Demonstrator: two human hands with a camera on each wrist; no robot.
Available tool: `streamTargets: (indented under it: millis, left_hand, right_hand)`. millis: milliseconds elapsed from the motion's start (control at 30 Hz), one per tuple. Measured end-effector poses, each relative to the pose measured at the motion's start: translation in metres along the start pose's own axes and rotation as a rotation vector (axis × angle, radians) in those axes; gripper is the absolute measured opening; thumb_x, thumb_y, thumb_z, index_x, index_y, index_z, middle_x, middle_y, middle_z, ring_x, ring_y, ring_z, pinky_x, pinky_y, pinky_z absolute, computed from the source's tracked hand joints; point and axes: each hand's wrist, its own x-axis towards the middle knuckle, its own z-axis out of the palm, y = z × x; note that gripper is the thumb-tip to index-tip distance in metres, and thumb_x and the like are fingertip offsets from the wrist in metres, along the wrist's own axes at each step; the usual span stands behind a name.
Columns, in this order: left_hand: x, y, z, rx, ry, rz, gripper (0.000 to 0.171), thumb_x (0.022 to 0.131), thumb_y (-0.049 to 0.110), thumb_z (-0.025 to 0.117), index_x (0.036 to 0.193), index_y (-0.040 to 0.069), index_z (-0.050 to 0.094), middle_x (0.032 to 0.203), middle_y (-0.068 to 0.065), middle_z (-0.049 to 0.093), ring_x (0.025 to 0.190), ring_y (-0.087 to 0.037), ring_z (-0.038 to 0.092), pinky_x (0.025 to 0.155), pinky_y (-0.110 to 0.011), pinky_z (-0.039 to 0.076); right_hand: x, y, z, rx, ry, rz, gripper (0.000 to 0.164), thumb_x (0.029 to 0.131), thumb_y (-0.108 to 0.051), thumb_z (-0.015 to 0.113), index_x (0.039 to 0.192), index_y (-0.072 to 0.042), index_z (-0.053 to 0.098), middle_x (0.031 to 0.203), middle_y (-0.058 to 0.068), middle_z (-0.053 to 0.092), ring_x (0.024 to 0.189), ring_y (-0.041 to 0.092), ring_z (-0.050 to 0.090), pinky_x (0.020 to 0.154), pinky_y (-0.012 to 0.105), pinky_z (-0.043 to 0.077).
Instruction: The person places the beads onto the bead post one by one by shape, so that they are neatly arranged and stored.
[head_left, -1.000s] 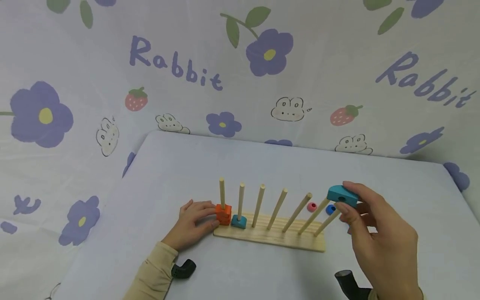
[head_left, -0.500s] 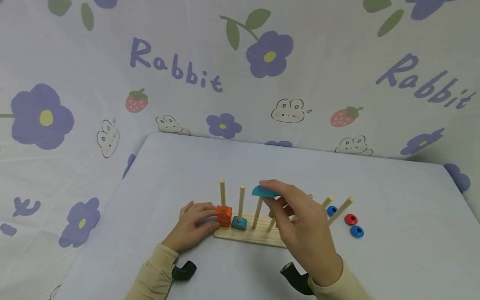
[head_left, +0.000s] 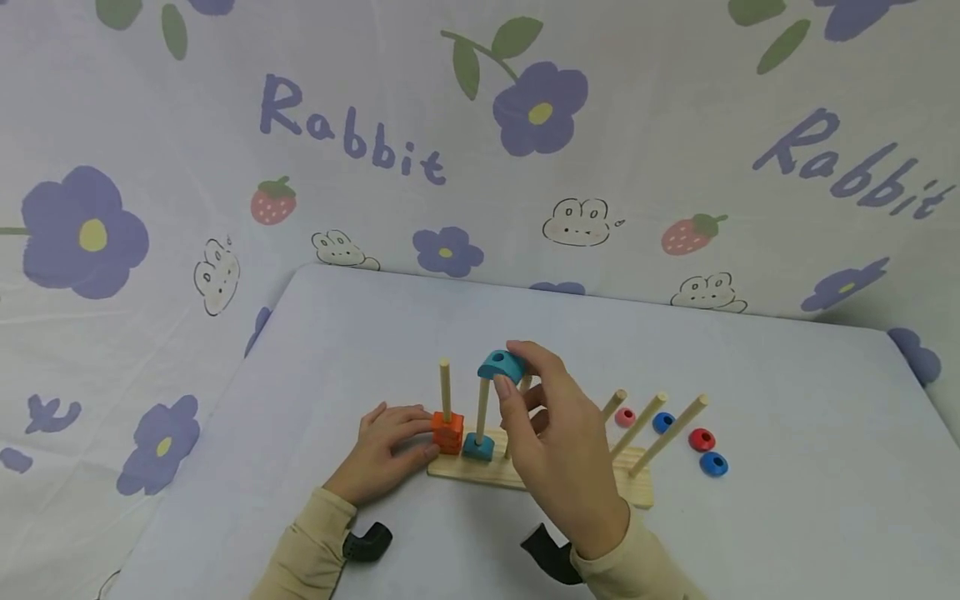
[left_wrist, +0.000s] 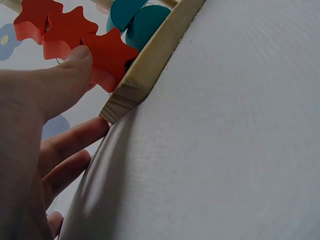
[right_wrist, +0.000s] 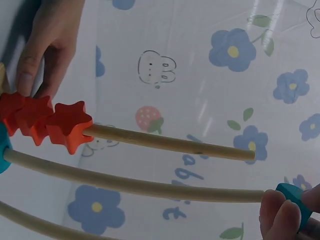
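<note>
In the head view my right hand (head_left: pixel 566 446) pinches a teal half-round block (head_left: pixel 501 365) with a hole, at the tip of the second peg (head_left: pixel 483 408). The right wrist view has this block (right_wrist: pixel 295 202) against the peg's end; whether the peg has entered the hole cannot be told. Teal half-round pieces (left_wrist: pixel 147 30) sit low on that peg. Orange star blocks (right_wrist: pixel 70 125) are stacked on the first peg (right_wrist: pixel 170 140). My left hand (head_left: pixel 386 450) rests at the left end of the wooden base (head_left: pixel 480 473), thumb touching a star and a fingertip against the base.
Right of the base lie loose beads on the white table (head_left: pixel 810 467): a pink bead (head_left: pixel 626 417), a blue bead (head_left: pixel 663 422), a red bead (head_left: pixel 702 439) and another blue bead (head_left: pixel 714 463). Bare pegs (head_left: pixel 671 433) stand toward the right. A patterned cloth (head_left: pixel 480 167) hangs behind.
My right hand has carried the teal block leftward from above the right-hand pegs to the second peg's tip. The left hand has stayed at the base's left end.
</note>
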Motion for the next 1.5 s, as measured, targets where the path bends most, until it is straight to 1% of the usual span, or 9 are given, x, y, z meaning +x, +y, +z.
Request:
streamTargets:
  millis: [233, 367, 633, 767, 900, 1033, 1133, 1433, 1500]
  left_hand:
    - [-0.001, -0.001, 0.000, 0.002, 0.005, -0.011, 0.032, 0.087, 0.033, 0.071, 0.118, 0.028, 0.067, 0.125, 0.007, 0.061, 0.128, -0.022, 0.048, 0.110, -0.060, 0.013]
    - [-0.001, -0.001, 0.000, -0.001, 0.002, -0.011, 0.033, 0.087, 0.034, 0.071, 0.119, 0.027, 0.067, 0.126, 0.007, 0.060, 0.128, -0.022, 0.048, 0.110, -0.060, 0.013]
    - [0.000, 0.001, 0.000, -0.003, 0.000, -0.012, 0.032, 0.087, 0.032, 0.071, 0.118, 0.025, 0.068, 0.126, 0.004, 0.061, 0.128, -0.022, 0.047, 0.111, -0.060, 0.012]
    - [0.001, 0.001, 0.000, -0.002, -0.004, -0.010, 0.033, 0.087, 0.032, 0.071, 0.119, 0.025, 0.067, 0.126, 0.004, 0.060, 0.128, -0.023, 0.047, 0.110, -0.060, 0.012]
    - [0.000, 0.001, 0.000, -0.001, -0.004, -0.005, 0.033, 0.087, 0.031, 0.071, 0.119, 0.026, 0.067, 0.126, 0.004, 0.060, 0.128, -0.023, 0.047, 0.110, -0.060, 0.012]
    - [0.000, 0.002, -0.001, -0.007, -0.008, -0.012, 0.032, 0.087, 0.031, 0.071, 0.119, 0.027, 0.067, 0.126, 0.004, 0.060, 0.128, -0.023, 0.047, 0.111, -0.060, 0.011]
    - [-0.001, 0.003, -0.002, -0.011, -0.010, -0.016, 0.032, 0.087, 0.031, 0.071, 0.118, 0.026, 0.067, 0.126, 0.003, 0.061, 0.128, -0.023, 0.047, 0.111, -0.060, 0.011]
    - [0.000, 0.002, -0.001, 0.006, 0.003, 0.010, 0.032, 0.086, 0.029, 0.072, 0.118, 0.024, 0.068, 0.125, 0.002, 0.061, 0.127, -0.025, 0.048, 0.109, -0.062, 0.012]
    - [0.000, 0.002, -0.001, 0.003, 0.005, 0.011, 0.032, 0.086, 0.029, 0.072, 0.118, 0.024, 0.068, 0.125, 0.002, 0.061, 0.127, -0.025, 0.048, 0.109, -0.062, 0.012]
  right_hand:
    - [0.000, 0.003, 0.007, -0.148, -0.023, -0.072, 0.037, 0.092, -0.012, 0.064, 0.127, -0.003, 0.055, 0.084, 0.002, 0.064, 0.056, 0.004, 0.055, 0.046, 0.012, 0.042]
    - [-0.001, 0.004, 0.010, -0.237, -0.017, -0.140, 0.038, 0.090, -0.012, 0.068, 0.124, -0.001, 0.056, 0.092, 0.007, 0.067, 0.056, 0.004, 0.057, 0.044, 0.010, 0.038]
    - [-0.003, 0.004, 0.014, -0.358, 0.035, -0.225, 0.039, 0.087, -0.008, 0.071, 0.121, 0.005, 0.057, 0.107, 0.016, 0.060, 0.060, 0.008, 0.055, 0.050, 0.015, 0.047]
    - [-0.004, 0.005, 0.017, -0.373, 0.064, -0.254, 0.041, 0.085, -0.007, 0.072, 0.122, 0.005, 0.057, 0.105, 0.017, 0.058, 0.060, 0.010, 0.055, 0.051, 0.017, 0.050]
    - [-0.005, 0.008, 0.020, -0.433, 0.088, -0.289, 0.046, 0.084, -0.012, 0.074, 0.123, 0.003, 0.055, 0.097, 0.014, 0.060, 0.053, 0.013, 0.057, 0.043, 0.019, 0.047]
    - [-0.009, 0.012, 0.024, -0.510, 0.118, -0.327, 0.031, 0.089, -0.018, 0.069, 0.110, 0.001, 0.057, 0.091, 0.011, 0.061, 0.046, 0.014, 0.058, 0.036, 0.019, 0.041]
    - [-0.013, 0.016, 0.029, -0.545, 0.126, -0.343, 0.021, 0.094, -0.019, 0.062, 0.102, 0.000, 0.059, 0.091, 0.011, 0.061, 0.051, 0.015, 0.063, 0.037, 0.021, 0.044]
    - [-0.032, 0.034, 0.040, -0.608, 0.077, -0.349, 0.018, 0.091, -0.014, 0.065, 0.100, 0.001, 0.060, 0.096, 0.012, 0.070, 0.054, 0.014, 0.067, 0.035, 0.017, 0.040]
    - [-0.037, 0.039, 0.043, -0.618, 0.048, -0.345, 0.018, 0.094, -0.016, 0.061, 0.099, 0.001, 0.059, 0.096, 0.012, 0.071, 0.056, 0.014, 0.068, 0.035, 0.017, 0.040]
